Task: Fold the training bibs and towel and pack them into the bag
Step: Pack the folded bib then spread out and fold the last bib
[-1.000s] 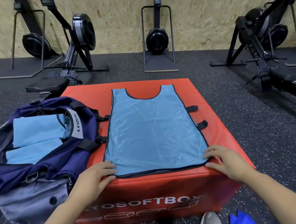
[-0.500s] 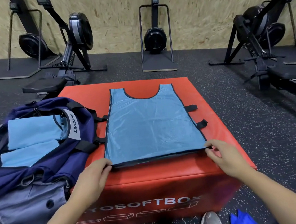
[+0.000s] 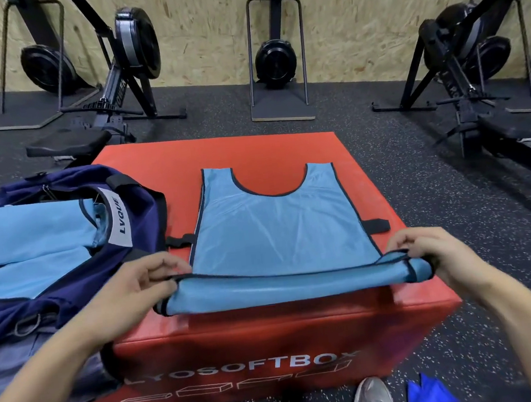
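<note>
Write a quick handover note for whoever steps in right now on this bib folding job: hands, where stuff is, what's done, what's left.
Left hand pinches the near left corner of the light blue training bib; right hand pinches the near right corner.
The bib lies front up on the red soft box, its near hem lifted and curling toward the neckline.
The navy bag sits open at the left, with folded light blue pieces inside; bib or towel, I cannot tell.
Done: some pieces packed.
Left: finish folding this bib and put it in the bag. A blue cloth lies on the floor by the right shoe.
</note>
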Motion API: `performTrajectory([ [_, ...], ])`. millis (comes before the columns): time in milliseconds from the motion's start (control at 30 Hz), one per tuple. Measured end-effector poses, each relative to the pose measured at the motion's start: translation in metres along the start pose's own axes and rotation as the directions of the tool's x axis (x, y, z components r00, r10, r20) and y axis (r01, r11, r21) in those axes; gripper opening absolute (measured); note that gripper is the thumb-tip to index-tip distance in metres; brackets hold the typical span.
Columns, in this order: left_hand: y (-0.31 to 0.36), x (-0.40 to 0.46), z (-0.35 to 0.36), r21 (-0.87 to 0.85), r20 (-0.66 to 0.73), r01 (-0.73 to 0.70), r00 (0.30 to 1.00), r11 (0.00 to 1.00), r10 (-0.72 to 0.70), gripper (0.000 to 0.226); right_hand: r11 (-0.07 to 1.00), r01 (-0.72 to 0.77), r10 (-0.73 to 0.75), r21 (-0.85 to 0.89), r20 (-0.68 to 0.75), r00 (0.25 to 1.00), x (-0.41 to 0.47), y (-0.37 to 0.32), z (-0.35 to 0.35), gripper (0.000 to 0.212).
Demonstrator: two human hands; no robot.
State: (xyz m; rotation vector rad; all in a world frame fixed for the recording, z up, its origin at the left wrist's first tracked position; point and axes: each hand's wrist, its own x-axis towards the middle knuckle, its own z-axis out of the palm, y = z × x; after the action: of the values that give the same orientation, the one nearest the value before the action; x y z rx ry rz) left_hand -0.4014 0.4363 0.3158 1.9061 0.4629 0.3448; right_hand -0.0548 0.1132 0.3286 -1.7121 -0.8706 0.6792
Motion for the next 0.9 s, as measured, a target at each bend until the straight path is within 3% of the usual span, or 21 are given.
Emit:
performTrajectory([
  [167, -0.017, 0.049, 0.014, -0.195, -0.295, 0.047, 0.95, 0.98, -0.105, 0.037, 0.99, -0.144, 0.136, -0.005, -0.303, 0.943, 0.047, 0.011, 0.007, 0.027],
  [300, -0.053, 0.062, 0.027, -0.04, -0.209, 0.18, 0.96, 0.983, -0.185, 0.038, 0.902, -0.317, 0.255, -0.294, -0.231, 0.939, 0.061, 0.047, 0.017, 0.061],
  [400, -0.059, 0.06, 0.027, 0.023, -0.196, 0.187, 0.964, 0.982, -0.179, 0.045, 0.884, -0.277, 0.213, -0.376, -0.203, 0.956, 0.059, 0.057, 0.022, 0.077],
  [500, -0.059, 0.059, 0.029, 0.163, -0.206, 0.196, 0.965, 0.967, -0.161, 0.049, 0.747, -0.214, 0.151, -0.629, -0.154, 0.977, 0.057, 0.063, 0.023, 0.081],
  [600, -0.06, 0.059, 0.031, 0.266, -0.241, 0.193, 0.962, 0.944, -0.128, 0.051, 0.73, -0.206, 0.102, -0.652, -0.194, 0.976, 0.059, 0.068, 0.02, 0.065],
  [700, -0.058, 0.061, 0.03, 0.25, -0.29, 0.21, 0.947, 0.945, -0.134, 0.046, 0.76, -0.184, 0.038, -0.623, -0.239, 0.97, 0.057, 0.064, 0.019, 0.05],
  [833, -0.052, 0.061, 0.028, 0.265, -0.313, 0.24, 0.937, 0.934, -0.152, 0.044, 0.665, -0.167, 0.093, -0.728, -0.142, 0.986, 0.053, 0.064, 0.02, 0.08],
  [900, -0.05, 0.059, 0.026, 0.291, -0.325, 0.3, 0.924, 0.909, -0.201, 0.047, 0.699, -0.184, 0.101, -0.691, -0.159, 0.982, 0.054, 0.066, 0.02, 0.073],
])
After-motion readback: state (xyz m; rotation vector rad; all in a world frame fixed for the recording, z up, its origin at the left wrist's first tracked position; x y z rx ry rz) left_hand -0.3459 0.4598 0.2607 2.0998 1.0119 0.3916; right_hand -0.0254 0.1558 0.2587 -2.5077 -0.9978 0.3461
